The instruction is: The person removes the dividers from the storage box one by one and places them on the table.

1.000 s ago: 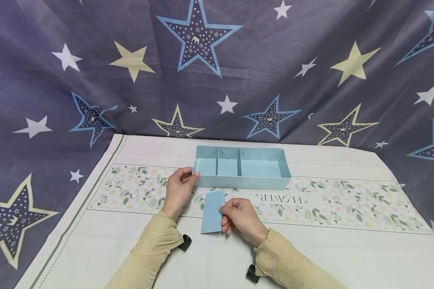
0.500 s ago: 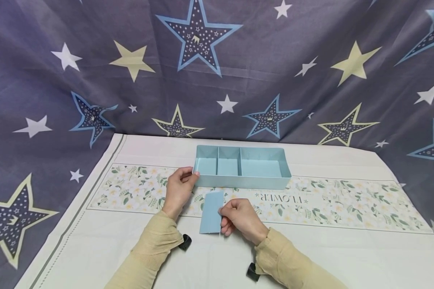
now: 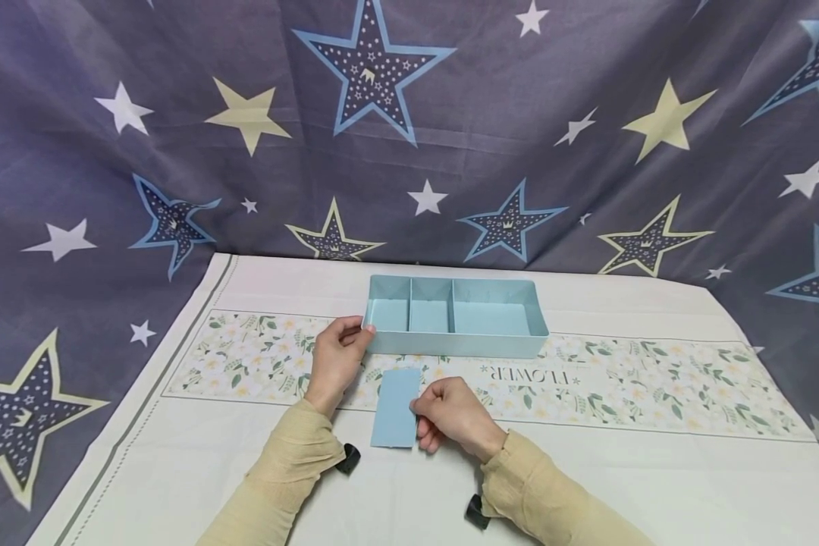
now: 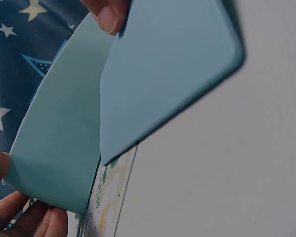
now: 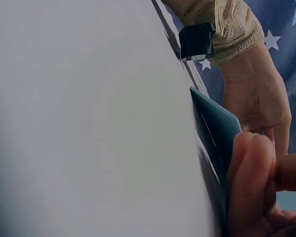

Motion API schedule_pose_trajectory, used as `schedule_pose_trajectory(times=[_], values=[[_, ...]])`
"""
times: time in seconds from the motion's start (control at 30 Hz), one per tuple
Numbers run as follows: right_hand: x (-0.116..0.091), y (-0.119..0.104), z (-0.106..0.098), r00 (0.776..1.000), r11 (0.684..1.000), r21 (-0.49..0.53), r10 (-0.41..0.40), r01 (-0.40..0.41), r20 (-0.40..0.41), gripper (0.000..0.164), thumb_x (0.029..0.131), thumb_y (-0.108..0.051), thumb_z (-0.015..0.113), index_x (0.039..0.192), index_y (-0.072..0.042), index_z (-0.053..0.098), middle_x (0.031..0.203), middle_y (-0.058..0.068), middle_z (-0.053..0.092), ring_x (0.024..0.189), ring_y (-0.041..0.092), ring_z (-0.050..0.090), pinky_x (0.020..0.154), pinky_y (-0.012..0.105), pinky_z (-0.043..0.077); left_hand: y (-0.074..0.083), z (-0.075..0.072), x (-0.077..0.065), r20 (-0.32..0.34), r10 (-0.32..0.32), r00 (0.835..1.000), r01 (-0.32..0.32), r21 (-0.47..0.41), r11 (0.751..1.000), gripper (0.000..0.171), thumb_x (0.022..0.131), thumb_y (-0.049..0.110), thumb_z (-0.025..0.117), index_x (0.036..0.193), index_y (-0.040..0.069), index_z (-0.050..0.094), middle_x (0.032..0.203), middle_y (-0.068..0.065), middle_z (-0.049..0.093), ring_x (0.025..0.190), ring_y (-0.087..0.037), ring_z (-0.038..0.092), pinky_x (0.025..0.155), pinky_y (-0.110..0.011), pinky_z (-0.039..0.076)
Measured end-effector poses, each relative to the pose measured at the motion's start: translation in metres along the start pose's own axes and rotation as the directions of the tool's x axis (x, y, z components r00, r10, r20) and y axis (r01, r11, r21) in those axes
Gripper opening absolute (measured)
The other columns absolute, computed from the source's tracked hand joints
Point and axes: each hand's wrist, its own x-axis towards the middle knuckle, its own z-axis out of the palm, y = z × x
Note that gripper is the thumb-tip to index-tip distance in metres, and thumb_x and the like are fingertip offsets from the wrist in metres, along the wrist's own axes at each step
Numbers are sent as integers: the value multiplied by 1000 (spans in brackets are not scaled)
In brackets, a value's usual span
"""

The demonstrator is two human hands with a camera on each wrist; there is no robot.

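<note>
A person's right hand (image 3: pixel 453 413) pinches a flat blue panel (image 3: pixel 396 408) by its right edge, thumb and forefinger closed on it and the other fingers curled below, just under the center of the frame. The left hand (image 3: pixel 337 360) grips the left end of a light-blue box (image 3: pixel 457 346), its thumb at the near corner. The box sits at mid-frame, just beyond the panel, and two dividers part it into two narrow compartments at left and a wide one at right. The panel slants in the wrist views; whether it touches the surface below is hard to tell. A white cloth (image 3: pixel 177 470) covers the tabletop, its floral band (image 3: pixel 655 387) carrying the upside-down word "FLOWER." Tan sleeves (image 3: pixel 283 459) enter from the bottom of the frame, and a star-patterned curtain (image 3: pixel 409 167) fills the upper half.
</note>
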Motion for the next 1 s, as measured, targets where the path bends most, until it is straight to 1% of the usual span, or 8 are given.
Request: schedule_pose_trajectory(times=[0.03,0.37,0.63,0.77,0.83,0.9,1.0], values=[[0,0,0,1000,1000,-6,3,-3,1,20,84,-12,57,72,4,58,50,8,57,44,23,55,38,32,51,-8,2,3,-14,-1,1000,1,22,1000,48,79,51,62,108,13,58,97,-2,59,84,-10,56,69,-32,53],[0,-1,0,1000,998,-64,11,-10,15,21,85,-13,57,71,3,58,51,9,57,44,25,56,37,33,51,-8,2,3,-24,9,1000,-9,11,1000,55,75,59,61,106,13,59,95,0,60,82,-9,56,68,-33,54],[-2,-4,0,999,996,-89,33,-32,10,22,86,-12,55,73,6,57,50,8,57,44,25,56,38,34,51,-9,3,4,-15,2,1000,-2,13,1000,49,78,53,62,107,13,58,97,-1,60,83,-9,56,68,-32,53],[-11,-17,1,999,994,-100,32,-30,14,21,87,-8,53,75,9,56,51,10,57,46,28,57,40,37,52,-9,3,4,-17,0,1000,0,6,1000,49,78,52,63,107,13,59,96,0,59,83,-9,56,68,-32,53],[-14,-22,2,1000,995,-103,15,-13,17,21,87,-7,52,74,10,55,51,11,56,46,28,57,40,37,52,-11,4,4,-23,-3,1000,3,17,1000,48,78,53,62,106,15,59,95,2,59,83,-7,56,68,-30,53],[-17,-26,2,1000,994,-107,17,-14,20,20,86,-6,52,74,10,55,51,12,57,46,29,57,41,38,52,-12,4,4,-25,-6,1000,7,23,1000,47,79,52,62,106,15,58,95,3,59,83,-7,56,68,-29,53],[-12,-18,1,1000,994,-109,18,-16,19,21,87,-8,52,74,9,55,51,11,57,45,28,57,40,39,52,-14,5,5,-32,-13,999,14,38,999,45,79,52,62,106,16,58,95,4,59,83,-5,55,67,-27,53]])
